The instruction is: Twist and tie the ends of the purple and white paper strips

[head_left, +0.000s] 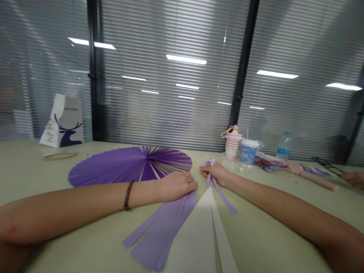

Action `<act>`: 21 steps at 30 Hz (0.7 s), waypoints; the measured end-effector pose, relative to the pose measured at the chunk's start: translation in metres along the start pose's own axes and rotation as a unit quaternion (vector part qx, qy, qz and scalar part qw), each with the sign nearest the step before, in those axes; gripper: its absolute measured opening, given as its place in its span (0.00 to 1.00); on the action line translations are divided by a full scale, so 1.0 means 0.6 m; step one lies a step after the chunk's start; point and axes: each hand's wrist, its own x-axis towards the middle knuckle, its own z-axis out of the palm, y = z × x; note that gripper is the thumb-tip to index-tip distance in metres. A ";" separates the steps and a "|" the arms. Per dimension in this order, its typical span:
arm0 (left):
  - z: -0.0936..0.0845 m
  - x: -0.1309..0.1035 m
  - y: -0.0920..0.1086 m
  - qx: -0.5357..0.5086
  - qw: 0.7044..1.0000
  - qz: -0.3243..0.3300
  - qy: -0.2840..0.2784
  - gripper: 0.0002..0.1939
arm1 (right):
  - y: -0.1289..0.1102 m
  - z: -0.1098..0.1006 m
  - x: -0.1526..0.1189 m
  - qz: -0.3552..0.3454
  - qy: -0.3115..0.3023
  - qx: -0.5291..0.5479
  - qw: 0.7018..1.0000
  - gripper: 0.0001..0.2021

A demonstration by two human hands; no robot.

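My left hand (pixel 176 185), with a dark beaded bracelet at the wrist, is closed over the narrow upper end of a bundle of lavender paper strips (pixel 167 223). The strips fan out toward me on the table. My right hand (pixel 215 173) pinches a thin lavender strip (pixel 223 195), which loops over the fingers and hangs down onto the table. Between my forearms lies a fan of white paper strips (pixel 196 235), its pointed end just below the right hand. Behind my left hand a large round purple pleated fan (pixel 113 165) lies spread out.
A pink-lidded cup (pixel 232 146), a blue-and-white cup (pixel 249 152) and a water bottle (pixel 283 146) stand at the back right. Another person's hand (pixel 354 179) is at the right edge. A deer-print paper bag (pixel 68 121) stands at the back left, near a looped band (pixel 60 155).
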 end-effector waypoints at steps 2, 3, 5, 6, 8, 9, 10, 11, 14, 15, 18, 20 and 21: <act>0.000 -0.001 0.000 -0.002 1.000 -0.002 0.002 0.05 | 0.000 0.002 -0.003 -0.001 0.002 0.012 1.000 0.07; 0.000 -0.001 0.001 -0.001 1.000 -0.002 0.002 0.05 | 0.000 0.003 -0.004 -0.002 0.007 0.019 1.000 0.07; -0.002 -0.002 0.002 0.001 1.000 -0.003 0.001 0.05 | -0.002 0.003 -0.004 -0.006 0.029 0.036 0.999 0.07; -0.003 -0.002 0.002 0.002 1.000 -0.005 0.001 0.04 | -0.004 0.002 -0.003 -0.010 0.040 0.045 0.998 0.07; -0.004 -0.002 0.003 0.005 1.000 -0.010 0.000 0.04 | -0.014 -0.003 0.001 -0.024 0.057 0.065 0.996 0.07; -0.004 -0.003 0.004 0.006 1.000 -0.012 -0.001 0.04 | -0.022 -0.007 0.002 -0.035 0.061 0.076 0.995 0.07; -0.004 -0.003 0.004 0.006 1.000 -0.014 -0.002 0.04 | -0.034 -0.012 0.003 -0.049 0.065 0.086 0.993 0.07; -0.003 -0.003 0.004 0.006 1.000 -0.016 -0.003 0.04 | -0.048 -0.017 0.003 -0.069 0.068 0.097 0.991 0.06; -0.002 -0.004 0.002 0.003 1.000 -0.017 -0.007 0.04 | -0.102 -0.035 -0.003 -0.150 0.085 0.123 0.977 0.05; -0.001 -0.005 0.002 0.002 1.000 -0.017 -0.007 0.04 | -0.123 -0.041 -0.009 -0.178 0.094 0.130 0.971 0.05; 0.001 -0.005 0.001 -0.002 1.000 -0.021 -0.003 0.04 | -0.181 -0.059 -0.036 -0.243 0.114 0.151 0.951 0.03; 0.002 -0.005 0.002 -0.011 1.000 -0.022 0.002 0.05 | -0.214 -0.066 -0.065 -0.293 0.088 0.187 0.934 0.03; 0.003 -0.005 0.002 -0.018 1.000 -0.023 0.007 0.05 | -0.228 -0.067 -0.082 -0.296 0.059 0.202 0.932 0.03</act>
